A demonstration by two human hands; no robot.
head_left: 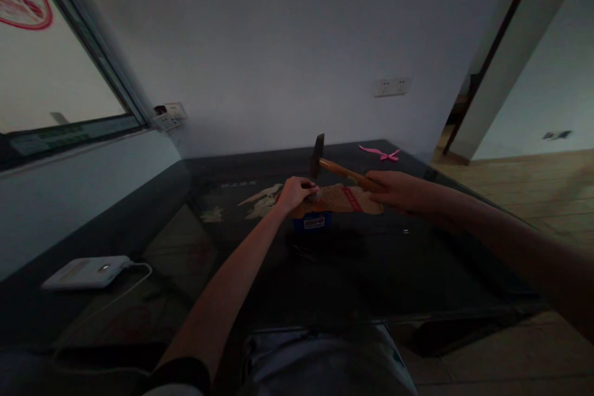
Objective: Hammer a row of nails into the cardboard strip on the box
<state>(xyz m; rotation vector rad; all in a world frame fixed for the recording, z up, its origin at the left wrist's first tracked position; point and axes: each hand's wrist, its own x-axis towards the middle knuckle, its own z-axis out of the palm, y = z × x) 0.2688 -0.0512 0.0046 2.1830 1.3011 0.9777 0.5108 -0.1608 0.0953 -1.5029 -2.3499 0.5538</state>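
Observation:
My right hand (394,190) is wrapped round the wooden handle of a hammer (341,171). The dark hammer head is raised above the table, near my left hand (296,193). The left fingers are pinched together over a tan, speckled flat piece (334,198) with a red band. Whatever sits between those fingertips is too small and dim to make out. Under the tan piece stands a small blue box (313,221) with a pale label. The tan piece reaches right, to just below my right hand.
The dark, glossy table (362,272) stands against a wall. A pink ribbon (383,153) lies at its back right. On the left is a white power bank (88,273) with a cable. A tiny shiny object (405,231) lies right of the box.

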